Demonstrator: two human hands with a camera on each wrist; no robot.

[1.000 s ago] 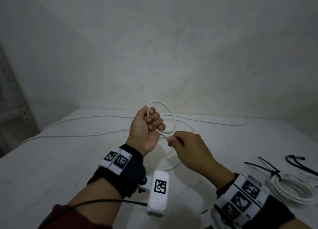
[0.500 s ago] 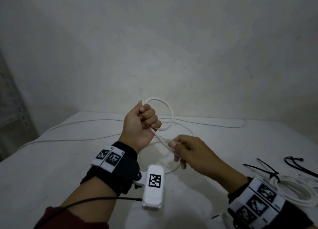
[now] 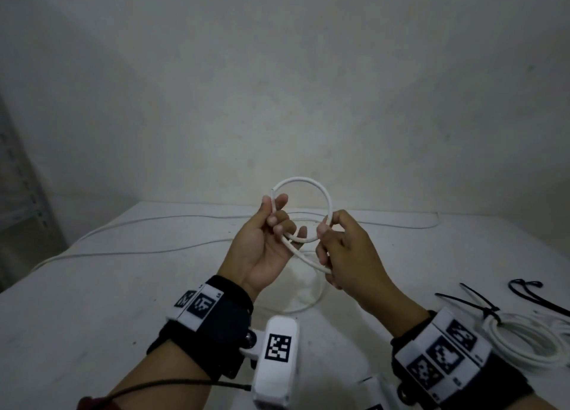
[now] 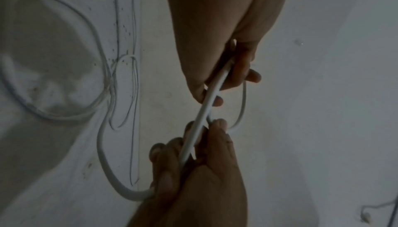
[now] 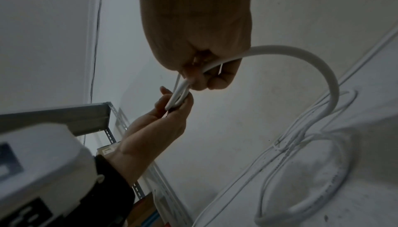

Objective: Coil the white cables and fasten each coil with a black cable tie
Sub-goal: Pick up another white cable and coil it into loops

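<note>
Above the table, both hands hold one loop of white cable (image 3: 308,180). My left hand (image 3: 276,217) pinches the cable's cut end between thumb and forefinger, and its other fingers curl round the loop's bottom. My right hand (image 3: 327,233) pinches the loop's right side, and the cable's running length passes through its lower fingers. In the left wrist view the cable (image 4: 206,104) runs straight between the left hand (image 4: 226,80) and the right hand (image 4: 193,162). The right wrist view shows the cable (image 5: 312,60) arching from the right hand (image 5: 200,77) down to the table. Loose black cable ties (image 3: 524,289) lie at the right.
A finished white coil (image 3: 524,345), bound with a black tie (image 3: 485,309), lies at the right edge. The cable's slack (image 3: 154,246) trails across the white table (image 3: 92,317) toward the wall. A grey metal shelf (image 3: 18,193) stands at the left.
Both hands have risen and the loop has grown wider. My right hand moved up from the cable below the loop to its right side. The left fist has loosened.
</note>
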